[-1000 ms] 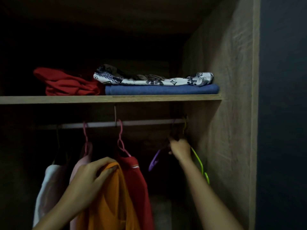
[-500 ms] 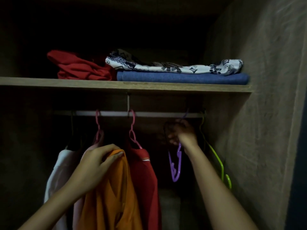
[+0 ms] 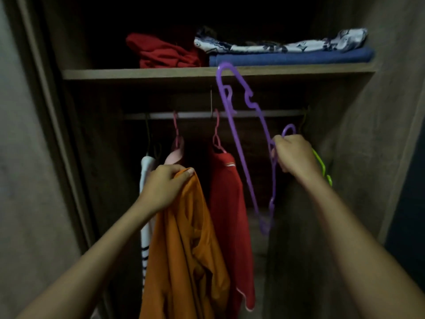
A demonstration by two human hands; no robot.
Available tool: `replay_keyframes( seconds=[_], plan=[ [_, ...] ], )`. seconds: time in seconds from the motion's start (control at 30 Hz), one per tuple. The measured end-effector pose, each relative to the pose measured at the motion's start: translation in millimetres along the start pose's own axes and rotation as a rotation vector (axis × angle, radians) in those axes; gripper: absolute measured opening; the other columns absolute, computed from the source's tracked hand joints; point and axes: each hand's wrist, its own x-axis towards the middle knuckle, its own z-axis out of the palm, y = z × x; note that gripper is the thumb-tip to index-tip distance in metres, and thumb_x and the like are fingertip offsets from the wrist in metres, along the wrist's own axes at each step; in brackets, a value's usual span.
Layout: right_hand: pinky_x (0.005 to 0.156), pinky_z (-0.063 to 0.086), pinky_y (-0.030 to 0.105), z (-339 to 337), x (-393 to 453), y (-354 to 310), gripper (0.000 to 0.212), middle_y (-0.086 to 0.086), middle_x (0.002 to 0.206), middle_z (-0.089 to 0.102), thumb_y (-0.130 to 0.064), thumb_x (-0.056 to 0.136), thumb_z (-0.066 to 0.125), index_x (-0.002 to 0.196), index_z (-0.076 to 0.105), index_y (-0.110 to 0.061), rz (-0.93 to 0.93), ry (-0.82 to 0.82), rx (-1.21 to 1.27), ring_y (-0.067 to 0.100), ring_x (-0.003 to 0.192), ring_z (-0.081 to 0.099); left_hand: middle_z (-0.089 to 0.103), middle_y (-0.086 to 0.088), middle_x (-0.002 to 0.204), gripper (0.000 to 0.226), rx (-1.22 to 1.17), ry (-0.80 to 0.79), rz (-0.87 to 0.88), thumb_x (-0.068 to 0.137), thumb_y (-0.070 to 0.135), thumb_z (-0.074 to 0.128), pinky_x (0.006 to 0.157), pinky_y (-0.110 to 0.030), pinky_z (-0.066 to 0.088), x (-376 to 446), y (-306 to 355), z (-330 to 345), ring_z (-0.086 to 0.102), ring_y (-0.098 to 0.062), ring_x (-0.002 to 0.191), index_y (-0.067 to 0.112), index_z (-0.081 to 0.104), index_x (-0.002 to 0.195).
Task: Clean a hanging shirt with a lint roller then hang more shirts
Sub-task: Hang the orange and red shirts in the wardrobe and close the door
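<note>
Two hands work inside a dim wardrobe: the left hand [image 3: 164,188] has its fingers curled round a bunch of fabric at the top of an orange shirt [image 3: 184,249], which hangs limp below the fist, in front of the clothes on the rail [image 3: 195,115]; the right hand [image 3: 295,155] grips a purple hanger [image 3: 239,143] by its neck, fingers wrapped tight, hook loop poking up just above the knuckles. The hanger is off the rail and held in the air btwn a hanging red shirt [image 3: 230,215] and the wardrobe's right wall. Its long axis runs steeply, nearly upright: one shoulder end points up & left, crossing in front of the shelf [image 3: 138,73] edge, the other end points down toward the wardrobe floor. Lint-roller step is not in evidence here; judging by the pair of items in hand, the step under way is hanging another shirt. Next move prob. calls for bringing hanger & shirt together, feeding one hanger arm through the collar opening, so the hanger needs turning closer to level and the neck of the shirt needs opening. A green hanger [image 3: 320,163] sits on the rail just behind the right hand; folded clothes lie on the shelf.
</note>
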Motion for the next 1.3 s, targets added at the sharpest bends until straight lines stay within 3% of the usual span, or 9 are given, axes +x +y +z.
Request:
replay_keyframes(
  seconds=[0.17, 0.33, 0.47, 0.6, 0.73, 0.83, 0.93, 1.1, 1.3],
  plan=[
    [0.037, 0.03, 0.022, -10.0, -53.5, -17.4, 0.042, -0.002, 0.029, 0.04, -0.023, 0.093, 0.043, 0.054, 0.052, -0.011, 0.132, -0.031, 0.43, 0.015, 0.024, 0.038, 0.062, -0.026, 0.069, 0.05, -0.035, -0.106, -0.101, 0.094, 0.04, 0.053, 0.058, -0.041, 0.047, -40.8, -4.2, -13.2, 0.055, -0.021, 0.057, -0.005, 0.065, 0.076],
    [0.03, 0.034, 0.012, 0.7, -115.4, -45.9, 0.042, -0.001, 0.025, 0.034, -0.022, 0.099, 0.036, 0.061, 0.049, -0.009, 0.271, -0.003, 0.73, 0.012, 0.024, 0.049, 0.065, -0.026, 0.073, 0.051, -0.095, -0.111, -0.137, 0.093, 0.044, 0.054, 0.063, -0.042, 0.052, -82.9, -7.1, -23.6, 0.062, -0.034, 0.063, -0.003, 0.067, 0.078],
    [0.031, 0.043, 0.021, 19.5, -160.4, -64.0, 0.043, 0.004, 0.026, 0.044, -0.019, 0.097, 0.036, 0.059, 0.051, -0.006, 0.346, 0.101, 0.743, 0.019, 0.029, 0.057, 0.069, -0.017, 0.071, 0.049, -0.137, -0.126, -0.11, 0.092, 0.047, 0.053, 0.07, -0.046, 0.053, -109.6, -2.3, -32.6, 0.065, -0.024, 0.062, 0.004, 0.071, 0.077],
    [0.053, 0.055, 0.031, 39.1, -197.3, -61.6, 0.047, 0.01, 0.041, 0.06, -0.024, 0.094, 0.035, 0.059, 0.06, -0.005, 0.2, 0.207, 0.45, 0.028, 0.049, 0.068, 0.069, -0.02, 0.072, 0.051, -0.244, -0.153, -0.093, 0.092, 0.05, 0.051, 0.07, -0.045, 0.054, -130.5, 8.1, -49.2, 0.067, -0.032, 0.067, 0.006, 0.071, 0.077],
    [0.039, 0.03, -0.002, 48.4, -236.9, -57.6, 0.042, 0.003, 0.056, 0.055, -0.021, 0.103, 0.038, 0.069, 0.054, -0.004, 0.044, 0.162, 0.131, 0.007, 0.045, 0.052, 0.057, -0.013, 0.064, 0.049, -0.405, -0.06, -0.09, 0.094, 0.038, 0.055, 0.062, -0.036, 0.044, -142.3, 15.7, -71.0, 0.049, -0.02, 0.062, -0.004, 0.062, 0.071],
    [0.043, 0.039, 0.006, 53.9, -244.3, -36.4, 0.039, 0.009, 0.057, 0.062, -0.029, 0.103, 0.035, 0.074, 0.055, -0.011, 0.006, 0.084, -0.05, 0.026, 0.062, 0.07, 0.069, -0.008, 0.072, 0.035, -0.364, 0.079, -0.111, 0.094, 0.032, 0.057, 0.067, -0.035, 0.049, -148.2, 15.7, -99.2, 0.056, -0.01, 0.068, 0.004, 0.073, 0.082],
    [0.06, 0.048, 0.034, 48.1, -243.7, -26.7, 0.04, 0.025, 0.075, 0.069, -0.031, 0.102, 0.037, 0.087, 0.061, -0.003, -0.068, 0.083, -0.263, 0.04, 0.075, 0.069, 0.074, 0.002, 0.074, 0.034, -0.135, 0.108, -0.07, 0.095, 0.04, 0.052, 0.071, -0.031, 0.053, -160.3, 9.7, -120.8, 0.066, -0.003, 0.068, 0.018, 0.075, 0.085],
    [0.061, 0.036, 0.033, 36.9, -240.4, -30.5, 0.037, 0.024, 0.094, 0.069, -0.029, 0.103, 0.035, 0.101, 0.059, -0.002, -0.198, 0.04, -0.51, 0.04, 0.09, 0.066, 0.068, 0.009, 0.08, 0.028, 0.114, 0.175, 0.061, 0.097, 0.034, 0.05, 0.073, -0.024, 0.054, -173.6, 6.9, -118.7, 0.06, 0.004, 0.071, 0.019, 0.073, 0.103],
    [0.061, 0.035, 0.031, 27.5, -226.7, -28.9, 0.034, 0.02, 0.099, 0.069, -0.026, 0.104, 0.034, 0.106, 0.059, -0.003, -0.238, 0.022, -0.668, 0.037, 0.093, 0.067, 0.074, -0.006, 0.098, 0.034, 0.292, 0.27, 0.238, 0.096, 0.037, 0.045, 0.076, -0.037, 0.056, -172.4, -0.4, -124.5, 0.069, -0.023, 0.087, 0.019, 0.07, 0.11]
  ],
)
